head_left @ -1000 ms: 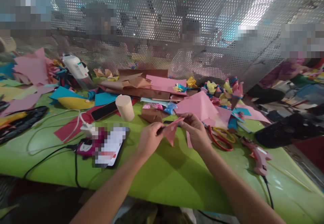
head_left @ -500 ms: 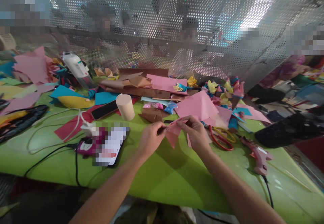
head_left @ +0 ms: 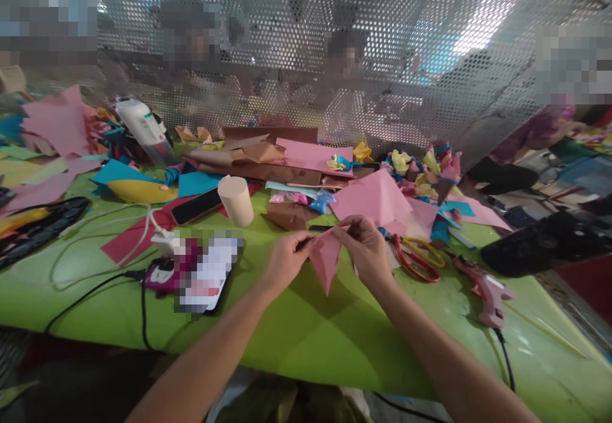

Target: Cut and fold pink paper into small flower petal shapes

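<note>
Both of my hands hold one folded pink paper piece (head_left: pixel 326 262) just above the green table (head_left: pixel 306 340). It is a triangle with its tip pointing down toward me. My left hand (head_left: pixel 283 262) pinches its upper left corner. My right hand (head_left: pixel 367 249) pinches its upper right edge, fingers curled over the fold. A larger pink sheet (head_left: pixel 375 200) lies just beyond my right hand.
Red-handled scissors (head_left: pixel 415 258) and a pink glue gun (head_left: pixel 486 289) lie to the right. A phone (head_left: pixel 208 274), cables and a beige cylinder (head_left: pixel 236 200) are to the left. Piles of coloured paper (head_left: pixel 57 130) and brown sheets (head_left: pixel 258 158) line the back, before a perforated metal screen (head_left: pixel 306 47).
The pink piece has tilted so that its tip hangs lower and points down. Both hands stayed in place, my right fingers shifting along the top fold.
</note>
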Demonstrator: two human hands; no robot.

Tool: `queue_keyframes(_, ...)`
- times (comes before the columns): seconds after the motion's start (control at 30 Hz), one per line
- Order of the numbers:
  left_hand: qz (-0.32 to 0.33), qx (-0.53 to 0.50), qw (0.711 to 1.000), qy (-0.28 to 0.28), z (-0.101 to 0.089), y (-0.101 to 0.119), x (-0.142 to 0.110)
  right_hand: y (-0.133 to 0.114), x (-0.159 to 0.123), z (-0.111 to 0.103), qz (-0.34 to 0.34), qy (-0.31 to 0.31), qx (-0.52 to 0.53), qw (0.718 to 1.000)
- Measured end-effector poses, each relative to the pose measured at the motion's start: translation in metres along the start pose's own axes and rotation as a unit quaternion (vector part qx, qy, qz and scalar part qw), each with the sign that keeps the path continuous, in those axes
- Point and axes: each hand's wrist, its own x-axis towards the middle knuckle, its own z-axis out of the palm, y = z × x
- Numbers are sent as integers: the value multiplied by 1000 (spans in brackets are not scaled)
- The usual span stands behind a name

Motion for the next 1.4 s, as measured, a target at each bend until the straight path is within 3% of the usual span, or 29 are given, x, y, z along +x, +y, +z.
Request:
queue_keyframes(0.17, 33, 53, 997, 53, 2, 4, -2, -4, 1, 3, 45, -25, 66, 997)
queue_keyframes(0.3, 49, 122, 990, 54, 5, 3, -4, 0, -1, 6, 102, -71, 53, 991)
queue_keyframes(0.47, 66, 167, 983, 31, 8, -1, -4, 5, -3, 5, 93, -42, 39, 994)
queue_keyframes(0.63, 64, 139, 988, -22, 7, 3, -4, 2, -2, 5, 90, -28, 55, 994)
queue_keyframes(0.93, 27, 120, 990, 68, 3, 2, -3, 5, -2, 6, 117, -115, 40, 986)
queue_keyframes(1.2, 7, 127, 992, 3, -2, 5, -2, 6, 0, 3, 125, -117, 64, 983)
queue_keyframes(1.4, 29, 163, 986, 6, 0, 4, -3, 7, 0, 4, 104, -107, 68, 986)
